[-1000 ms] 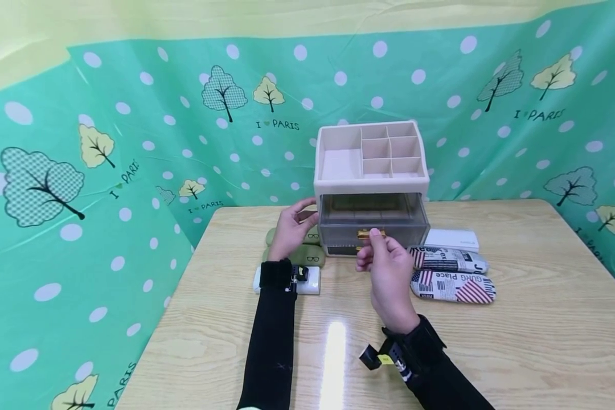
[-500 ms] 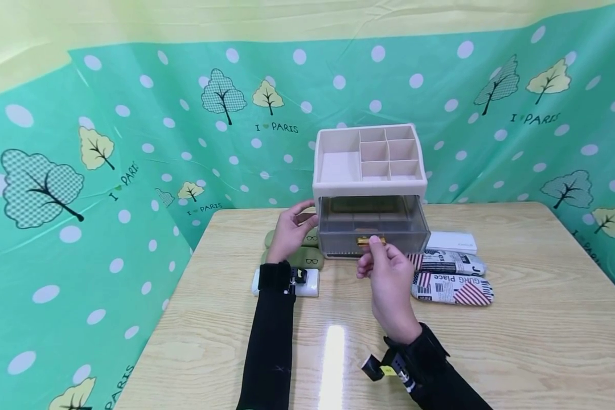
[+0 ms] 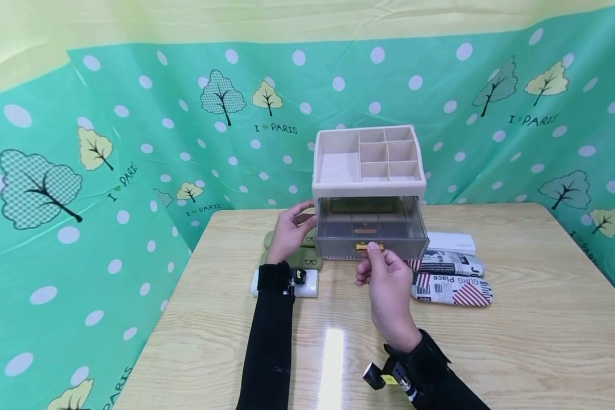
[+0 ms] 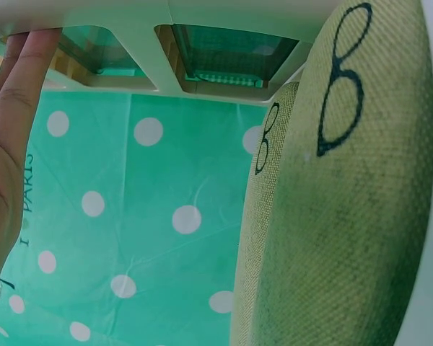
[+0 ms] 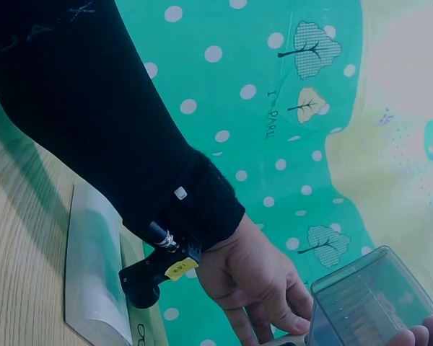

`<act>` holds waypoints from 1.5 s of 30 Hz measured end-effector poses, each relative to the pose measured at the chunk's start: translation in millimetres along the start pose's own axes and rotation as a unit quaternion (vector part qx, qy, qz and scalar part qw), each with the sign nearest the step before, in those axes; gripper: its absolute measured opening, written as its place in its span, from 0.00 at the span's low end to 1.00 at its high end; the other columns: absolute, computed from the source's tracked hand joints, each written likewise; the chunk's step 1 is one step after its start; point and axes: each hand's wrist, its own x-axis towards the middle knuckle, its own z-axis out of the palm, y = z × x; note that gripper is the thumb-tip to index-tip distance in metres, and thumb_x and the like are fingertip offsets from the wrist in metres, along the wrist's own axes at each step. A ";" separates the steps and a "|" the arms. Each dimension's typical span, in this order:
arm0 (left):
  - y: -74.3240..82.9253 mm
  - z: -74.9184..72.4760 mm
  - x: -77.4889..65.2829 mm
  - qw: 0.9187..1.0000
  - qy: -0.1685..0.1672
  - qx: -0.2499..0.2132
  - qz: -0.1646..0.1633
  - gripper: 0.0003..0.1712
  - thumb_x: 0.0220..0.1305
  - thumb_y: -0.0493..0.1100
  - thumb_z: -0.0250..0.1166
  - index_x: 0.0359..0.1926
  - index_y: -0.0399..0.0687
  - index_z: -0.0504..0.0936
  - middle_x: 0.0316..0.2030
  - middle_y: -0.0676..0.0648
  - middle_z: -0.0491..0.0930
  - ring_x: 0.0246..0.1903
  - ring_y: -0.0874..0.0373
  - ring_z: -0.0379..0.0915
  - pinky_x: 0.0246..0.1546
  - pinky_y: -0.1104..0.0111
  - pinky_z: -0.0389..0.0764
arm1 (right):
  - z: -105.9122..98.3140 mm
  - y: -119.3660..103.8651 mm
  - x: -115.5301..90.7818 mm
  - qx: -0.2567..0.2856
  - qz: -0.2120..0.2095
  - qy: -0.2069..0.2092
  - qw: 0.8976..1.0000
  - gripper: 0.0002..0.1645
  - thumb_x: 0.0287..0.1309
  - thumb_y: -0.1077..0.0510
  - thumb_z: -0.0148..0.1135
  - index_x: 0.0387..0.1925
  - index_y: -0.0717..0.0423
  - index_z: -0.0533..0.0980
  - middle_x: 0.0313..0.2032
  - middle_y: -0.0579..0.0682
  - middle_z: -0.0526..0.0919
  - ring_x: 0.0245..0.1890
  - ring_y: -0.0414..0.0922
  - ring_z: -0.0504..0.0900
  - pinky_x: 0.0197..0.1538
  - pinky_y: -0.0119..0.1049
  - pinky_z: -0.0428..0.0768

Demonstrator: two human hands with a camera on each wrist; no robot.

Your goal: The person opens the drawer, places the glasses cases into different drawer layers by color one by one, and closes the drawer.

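A white desk organizer (image 3: 370, 189) stands at the back of the table, its grey see-through drawer (image 3: 333, 246) pulled out at the front. My right hand (image 3: 392, 287) pinches the drawer's gold handle (image 3: 361, 247) between thumb and fingers. On the organizer's left side, my left hand (image 3: 289, 230) rests with its fingers extended; the left wrist view shows those fingers (image 4: 25, 79) against the side wall, near its openings. A dark green shape (image 3: 364, 205) shows deep behind the drawer front, its kind unclear. Right fingertips (image 5: 418, 335) appear beside the clear drawer in the right wrist view.
Left of the organizer lie two green glasses cases (image 3: 307, 259) and a white case (image 3: 307, 283). To its right are two newsprint-patterned glasses cases (image 3: 451, 289) and a white case (image 3: 451, 242). A green patterned curtain (image 3: 266, 165) hangs close behind and along the left.
My right hand has drawn the drawer further out toward me by its handle. The left hand stays at the organizer's side.
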 end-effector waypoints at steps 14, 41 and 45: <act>-1.7 -0.3 1.3 1.000 0.000 0.001 0.002 0.26 0.69 0.37 0.67 0.66 0.39 0.77 0.64 0.41 0.77 0.54 0.45 0.82 0.54 0.61 0.84 | 0.6 -1.4 -5.3 -0.002 -0.005 0.001 1.000 0.23 0.77 0.51 0.55 0.40 0.71 0.75 0.22 0.48 0.78 0.22 0.41 0.76 0.27 0.30 0.80; -3.4 -0.8 1.1 1.000 -0.001 0.005 -0.009 0.26 0.69 0.38 0.67 0.67 0.39 0.76 0.62 0.41 0.79 0.53 0.46 0.83 0.53 0.62 0.85 | -5.7 0.7 -15.0 -0.018 -0.004 -0.002 1.000 0.21 0.77 0.51 0.56 0.40 0.68 0.77 0.22 0.49 0.78 0.24 0.42 0.78 0.31 0.32 0.80; -3.7 -0.2 1.3 1.000 -0.001 -0.002 -0.008 0.26 0.69 0.37 0.67 0.66 0.39 0.77 0.62 0.40 0.79 0.53 0.46 0.83 0.54 0.62 0.85 | -6.4 1.0 -15.0 -0.021 -0.003 -0.003 1.000 0.22 0.77 0.50 0.55 0.41 0.69 0.77 0.22 0.49 0.78 0.25 0.42 0.78 0.32 0.32 0.81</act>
